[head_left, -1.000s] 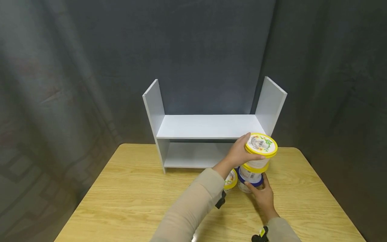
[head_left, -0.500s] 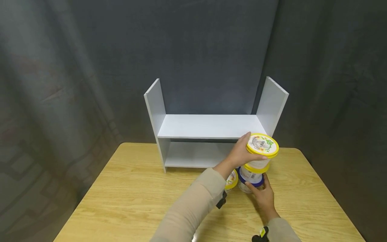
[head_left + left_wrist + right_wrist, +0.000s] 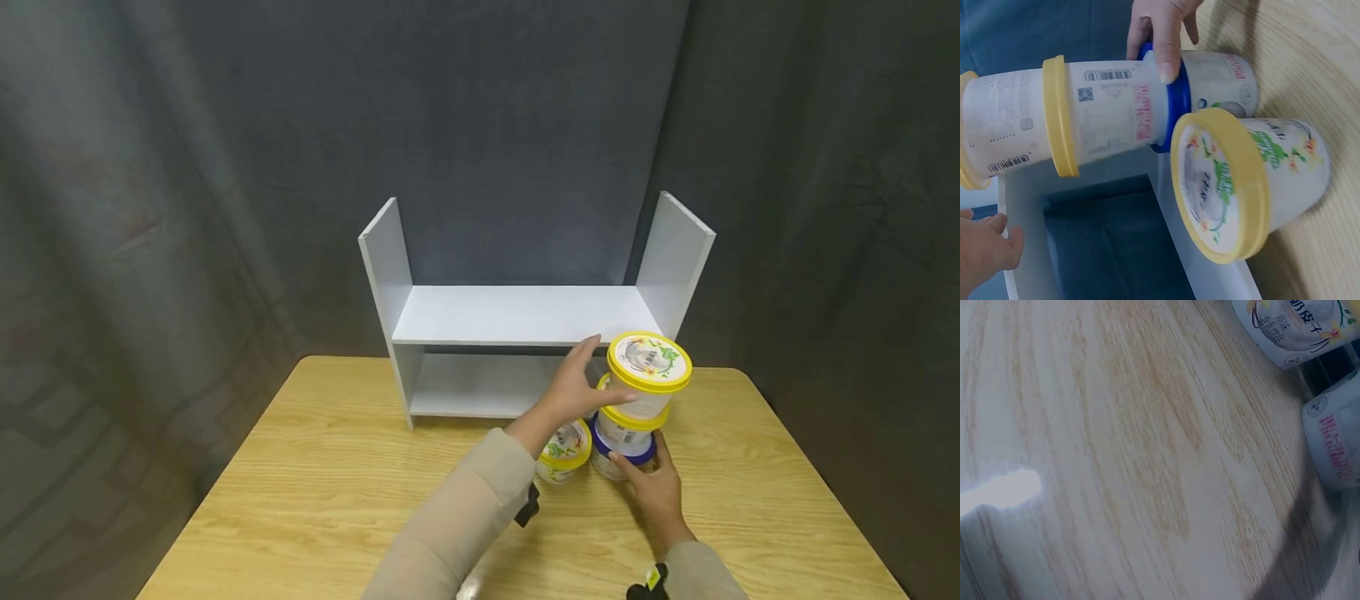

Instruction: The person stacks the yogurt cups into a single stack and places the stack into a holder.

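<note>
Three plastic food tubs stand in a stack at the right front of the white shelf (image 3: 525, 314). At its bottom is a blue-lidded tub (image 3: 1219, 78); my right hand (image 3: 655, 492) grips it around the blue lid. Above it sit a middle yellow-lidded tub (image 3: 1110, 103) and a top yellow-lidded tub (image 3: 649, 362). My left hand (image 3: 573, 392) is beside the top tub with thumb and fingers spread; the left wrist view shows a gap between them. Another yellow-lidded tub (image 3: 564, 454) stands on the table just left of the stack.
The wooden table (image 3: 300, 500) carries the shelf, whose side panel (image 3: 672, 258) rises behind the stack. A sliver of yellow rim (image 3: 603, 381) shows left of the top tub. Dark curtain (image 3: 517, 142) hangs behind.
My left hand has let go of the top tub and drawn back left, uncovering more of the separate yellow-lidded tub. My right hand and the stack stay about in place.
</note>
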`<state>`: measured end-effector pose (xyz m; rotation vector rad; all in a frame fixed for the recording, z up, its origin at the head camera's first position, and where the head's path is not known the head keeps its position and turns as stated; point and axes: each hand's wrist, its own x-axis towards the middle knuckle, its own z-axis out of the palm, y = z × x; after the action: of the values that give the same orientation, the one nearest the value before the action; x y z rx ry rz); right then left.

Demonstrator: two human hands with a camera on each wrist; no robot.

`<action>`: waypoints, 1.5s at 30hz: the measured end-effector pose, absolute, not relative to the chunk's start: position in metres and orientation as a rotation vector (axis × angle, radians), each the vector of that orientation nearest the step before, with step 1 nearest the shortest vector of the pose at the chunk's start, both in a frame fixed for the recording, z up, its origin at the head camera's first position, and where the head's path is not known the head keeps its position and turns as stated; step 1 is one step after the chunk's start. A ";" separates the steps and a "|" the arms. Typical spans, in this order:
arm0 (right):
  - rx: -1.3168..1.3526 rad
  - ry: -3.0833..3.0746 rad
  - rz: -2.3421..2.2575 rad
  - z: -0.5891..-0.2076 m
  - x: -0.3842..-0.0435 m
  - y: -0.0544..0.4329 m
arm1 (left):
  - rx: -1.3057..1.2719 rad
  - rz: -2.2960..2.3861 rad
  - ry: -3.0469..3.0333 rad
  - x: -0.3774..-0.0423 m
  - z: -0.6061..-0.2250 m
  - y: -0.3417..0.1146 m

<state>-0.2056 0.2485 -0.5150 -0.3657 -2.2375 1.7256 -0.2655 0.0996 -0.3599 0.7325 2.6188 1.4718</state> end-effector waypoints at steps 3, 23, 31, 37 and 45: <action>-0.365 -2.217 1.742 -0.514 -0.205 0.248 | 0.736 1.477 2.625 -0.263 -0.363 0.094; -0.331 -2.211 1.697 -0.513 -0.207 0.249 | 0.541 1.522 2.574 -0.264 -0.405 0.060; -0.355 -2.200 1.732 -0.514 -0.208 0.250 | 0.497 1.548 2.529 -0.259 -0.427 0.046; -0.373 -2.183 1.742 -0.516 -0.208 0.249 | 0.452 1.564 2.509 -0.257 -0.446 0.040; -0.346 -2.222 1.734 -0.512 -0.206 0.249 | 0.460 1.515 2.571 -0.257 -0.464 0.036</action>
<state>-0.2062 0.2495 -0.5118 -0.3456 -2.2222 1.7344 -0.2574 0.0362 -0.4637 0.4597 2.5712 1.5149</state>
